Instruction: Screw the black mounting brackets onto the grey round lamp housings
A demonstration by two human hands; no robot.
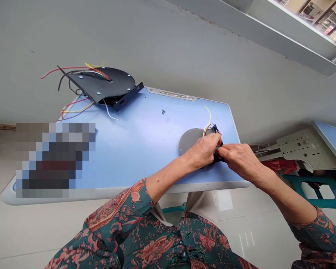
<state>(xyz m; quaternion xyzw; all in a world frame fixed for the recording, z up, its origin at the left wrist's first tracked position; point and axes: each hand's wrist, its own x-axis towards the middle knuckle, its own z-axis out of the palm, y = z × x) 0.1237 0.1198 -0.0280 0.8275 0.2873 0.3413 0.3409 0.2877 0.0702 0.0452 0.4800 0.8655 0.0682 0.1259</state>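
My left hand (204, 149) and my right hand (239, 157) meet at the right side of a dark grey round plate (190, 139) that lies on the table. Both hands are closed, fingertips pinched close together on a small black part (215, 128) at the plate's edge. Thin wires (207, 126), one long and yellow, others white and reddish, rise beside my left fingers. My fingers cover most of the black part, so its shape and whatever fastens it are hidden.
On the blue table (134, 149), a black metal plate assembly (116, 80) with loose coloured wires sits at the back left. Several small screws (163, 111) lie mid-table. A blurred-out dark object (58, 160) is at front left. A green stool (319, 190) stands right.
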